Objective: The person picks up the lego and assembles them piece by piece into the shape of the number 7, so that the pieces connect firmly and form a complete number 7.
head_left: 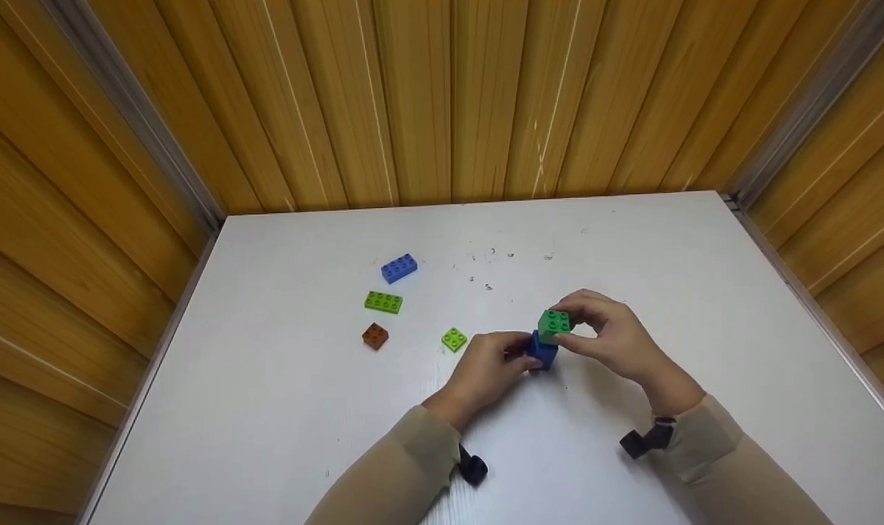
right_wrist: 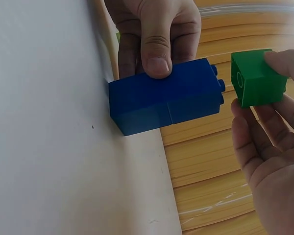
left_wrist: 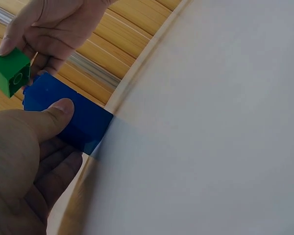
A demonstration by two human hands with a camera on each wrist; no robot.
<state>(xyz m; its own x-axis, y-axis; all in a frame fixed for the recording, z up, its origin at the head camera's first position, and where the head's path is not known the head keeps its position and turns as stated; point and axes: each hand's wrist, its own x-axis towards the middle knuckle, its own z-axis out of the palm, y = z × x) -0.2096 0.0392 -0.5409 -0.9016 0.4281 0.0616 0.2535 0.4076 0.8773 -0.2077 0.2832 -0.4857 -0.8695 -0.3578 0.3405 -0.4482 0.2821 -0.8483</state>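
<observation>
My left hand [head_left: 491, 366] pinches a dark blue stack of building blocks [right_wrist: 161, 98] between thumb and fingers. The stack stands upright on the white table, and the right wrist view shows a seam across it and studs at its top end. A green building block [head_left: 554, 325] with studs on top is pinched by my right hand [head_left: 615, 337] just above the stack. In the right wrist view a gap separates the green block's hollow underside from the blue studs.
Left of my hands lie a small lime block [head_left: 454, 339], a brown block [head_left: 375, 336], a longer lime block [head_left: 383, 302] and a lighter blue block [head_left: 399, 268]. Wood-patterned panels [head_left: 449, 102] rise behind the white table [head_left: 281, 408].
</observation>
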